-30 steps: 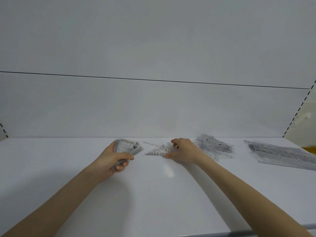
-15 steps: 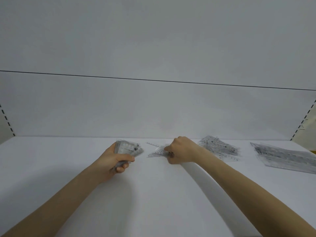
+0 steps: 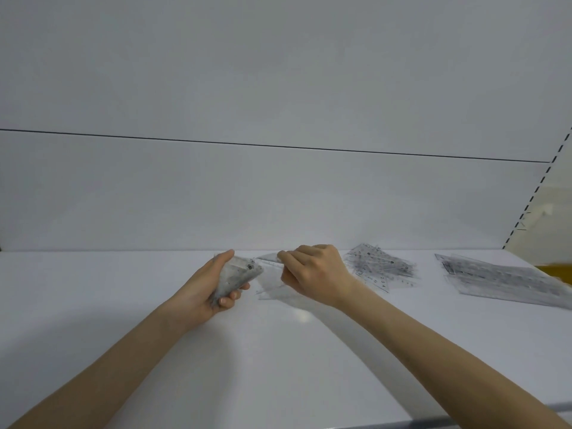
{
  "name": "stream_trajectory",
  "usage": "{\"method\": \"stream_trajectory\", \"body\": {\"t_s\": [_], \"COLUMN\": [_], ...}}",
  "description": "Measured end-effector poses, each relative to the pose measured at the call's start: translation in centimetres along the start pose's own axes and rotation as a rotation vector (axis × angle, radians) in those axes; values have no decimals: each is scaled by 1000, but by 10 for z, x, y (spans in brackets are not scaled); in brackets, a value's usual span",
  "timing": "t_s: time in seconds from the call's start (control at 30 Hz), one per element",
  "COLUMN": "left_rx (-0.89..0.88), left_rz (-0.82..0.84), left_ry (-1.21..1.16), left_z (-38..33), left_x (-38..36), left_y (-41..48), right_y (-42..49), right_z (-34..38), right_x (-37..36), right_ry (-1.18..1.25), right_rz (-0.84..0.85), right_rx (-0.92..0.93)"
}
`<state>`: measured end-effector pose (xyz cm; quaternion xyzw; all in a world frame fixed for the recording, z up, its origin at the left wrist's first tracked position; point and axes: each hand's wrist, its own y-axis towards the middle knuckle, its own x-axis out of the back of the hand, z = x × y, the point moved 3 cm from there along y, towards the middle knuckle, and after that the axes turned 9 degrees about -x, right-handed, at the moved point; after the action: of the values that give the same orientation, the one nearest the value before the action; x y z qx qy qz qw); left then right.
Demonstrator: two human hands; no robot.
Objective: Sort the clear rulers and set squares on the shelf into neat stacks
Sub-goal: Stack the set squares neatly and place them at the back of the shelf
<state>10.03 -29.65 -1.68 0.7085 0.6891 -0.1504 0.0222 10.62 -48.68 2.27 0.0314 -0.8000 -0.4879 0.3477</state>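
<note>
My left hand (image 3: 213, 283) grips a stack of clear set squares (image 3: 238, 275), held just above the white shelf (image 3: 278, 360). My right hand (image 3: 312, 274) pinches one clear set square (image 3: 274, 283) lifted off the shelf, right beside the held stack; it looks blurred. To the right of my right hand lies a loose pile of clear set squares (image 3: 379, 267). At the far right lies a stack of long clear rulers (image 3: 501, 281).
The shelf's white back panel (image 3: 278, 196) rises right behind the piles. A slotted upright (image 3: 538, 193) stands at the right end, with something yellow (image 3: 554, 272) behind the rulers. The shelf's front edge (image 3: 464, 421) runs along the bottom right.
My right hand closed on a set square lying on the shelf, then lifted it and carried it left towards the stack in my left hand. The left hand stayed almost still.
</note>
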Motion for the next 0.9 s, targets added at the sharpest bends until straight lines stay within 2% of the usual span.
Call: {"method": "stream_trajectory", "body": {"t_s": [0.17, 0.27, 0.4, 0.53, 0.6, 0.67, 0.7, 0.77, 0.9], "left_rx": [24, 21, -5, -103, -146, -173, -181, -188, -184], "left_rz": [81, 102, 114, 183, 220, 216, 198, 163, 128], "left_ry": [-87, -89, -72, 13, 20, 49, 75, 116, 119], "left_z": [1, -1, -2, -4, -4, -5, -6, -8, -10], "left_x": [-14, -17, -19, -15, -11, -4, 0, 10, 25], "left_y": [-5, -9, -11, -13, -14, -13, -13, -12, -14], "right_y": [3, 0, -6, -7, -6, -3, -3, -8, -27], "right_z": [31, 39, 50, 56, 52, 31, 16, -15, -35], "right_x": [-13, -21, -22, -14, -10, -9, -8, -10, -13], "right_ry": [-77, -71, -63, -27, 216, 487, 548, 510, 356], "right_rz": [33, 108, 319, 421, 471, 453, 458, 571, 1039], "right_rx": [167, 143, 130, 120, 35, -197, -347, -531, -657]}}
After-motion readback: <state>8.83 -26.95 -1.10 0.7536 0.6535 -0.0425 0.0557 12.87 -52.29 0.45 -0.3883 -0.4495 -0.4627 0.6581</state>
